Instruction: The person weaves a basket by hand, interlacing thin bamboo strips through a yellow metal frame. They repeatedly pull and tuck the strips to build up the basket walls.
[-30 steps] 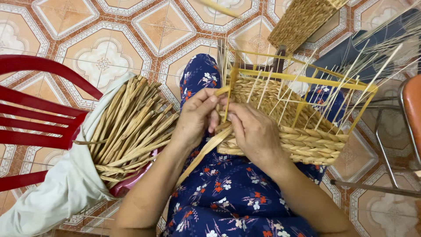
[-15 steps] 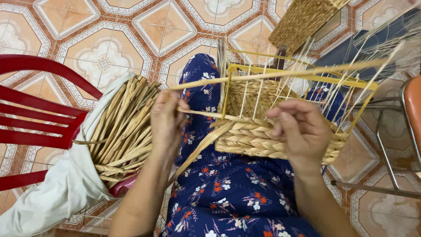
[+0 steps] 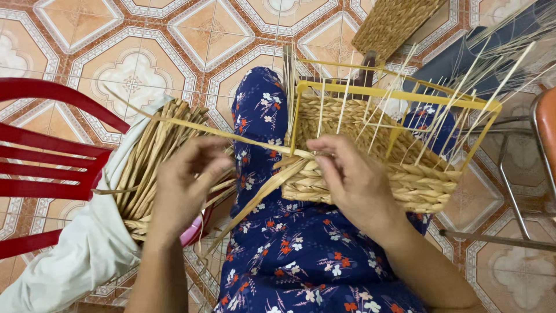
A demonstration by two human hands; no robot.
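A half-woven straw basket (image 3: pixel 405 179) on a yellow wire frame (image 3: pixel 394 93) rests on my lap, which is covered by blue flowered cloth. My right hand (image 3: pixel 347 177) presses against the basket's near woven wall, fingers at the spot where a long flat straw strand (image 3: pixel 231 134) enters the weave. My left hand (image 3: pixel 188 182) pinches that same strand out to the left, pulling it taut across my knee. Thin upright stakes (image 3: pixel 370 110) rise from the basket's rim.
A bundle of dried straw strands (image 3: pixel 153 150) lies in a white cloth (image 3: pixel 69 261) beside my left knee. A red plastic chair (image 3: pixel 46 145) stands at the left. A finished woven piece (image 3: pixel 394 23) lies at the top, a metal chair frame (image 3: pixel 521 191) at the right, on patterned floor tiles.
My hands were together at the basket's corner. The left hand has drawn a strand out to the left and now holds it taut; the right hand came back to the basket's near wall.
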